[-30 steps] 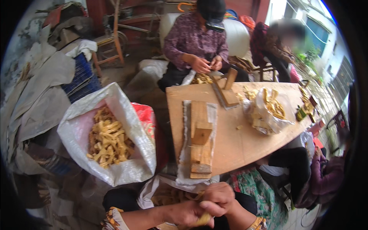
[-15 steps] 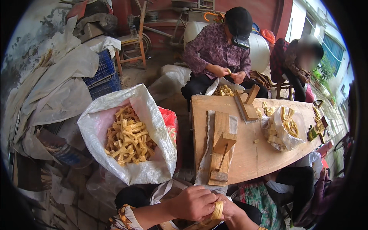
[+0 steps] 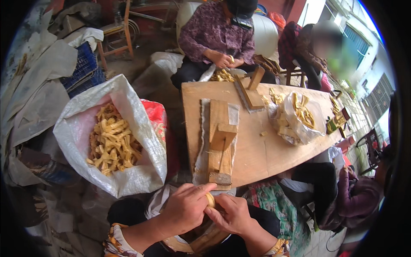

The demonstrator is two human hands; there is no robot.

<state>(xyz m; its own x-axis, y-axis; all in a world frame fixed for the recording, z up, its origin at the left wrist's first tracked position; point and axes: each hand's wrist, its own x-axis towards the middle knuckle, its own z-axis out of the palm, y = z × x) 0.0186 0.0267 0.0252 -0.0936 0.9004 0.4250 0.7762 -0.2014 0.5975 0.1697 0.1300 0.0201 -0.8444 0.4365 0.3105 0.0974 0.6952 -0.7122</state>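
My left hand (image 3: 183, 206) and my right hand (image 3: 232, 214) meet just in front of the table's near edge. Between their fingertips they pinch a pale yellow coiled strip (image 3: 209, 200), which looks like tofu skin; the fingers hide part of it. The left index finger reaches toward the near end of a wooden jig (image 3: 219, 115), a plank with an upright block and a thin rod. Left of my hands, a white woven sack (image 3: 137, 184) holds a heap of similar yellow knotted strips (image 3: 113, 145). Below my hands an open container (image 3: 205, 240) is partly covered by my wrists.
The wooden table (image 3: 252, 158) bears a second jig (image 3: 250, 92) and a clear plastic bag (image 3: 295, 124) of yellow strips. Across it a person in a purple patterned shirt (image 3: 214, 32) handles a yellow piece. Other people sit at the right. Blue crates (image 3: 83, 64) stand far left.
Both hands have risen toward the jig's near end, and the right hand's fingers have come into clearer view. The strip, earlier showing as a looped band, is now mostly covered. The whole view has shifted.
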